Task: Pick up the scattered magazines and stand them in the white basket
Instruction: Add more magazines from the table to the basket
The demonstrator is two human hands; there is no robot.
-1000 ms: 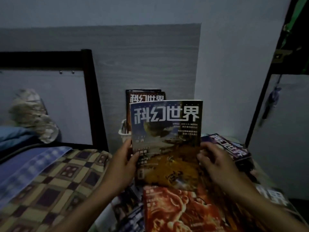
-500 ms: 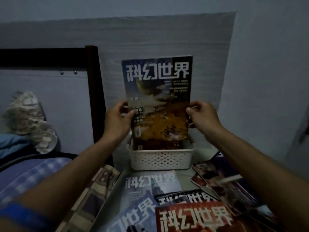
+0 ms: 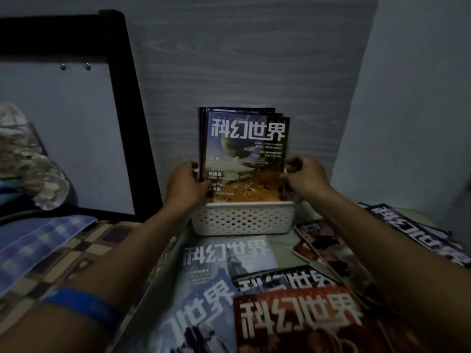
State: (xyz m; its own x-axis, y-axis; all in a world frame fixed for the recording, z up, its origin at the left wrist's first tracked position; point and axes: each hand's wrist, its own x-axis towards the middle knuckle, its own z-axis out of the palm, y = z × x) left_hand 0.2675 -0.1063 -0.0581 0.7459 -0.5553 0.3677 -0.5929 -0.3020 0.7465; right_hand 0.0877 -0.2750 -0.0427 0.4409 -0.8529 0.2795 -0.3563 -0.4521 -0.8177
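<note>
The left hand (image 3: 184, 186) and right hand (image 3: 304, 175) grasp the side edges of the front magazine (image 3: 246, 159). It stands upright in the white basket (image 3: 242, 219).

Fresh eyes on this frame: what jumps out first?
Dead centre, an upright magazine with big white title characters stands in the white basket against the wood-grain wall, more magazines behind it. The left hand grips its left edge and the right hand is at its right edge. In the foreground, more magazines lie flat, a red-covered magazine nearest the camera.
</note>
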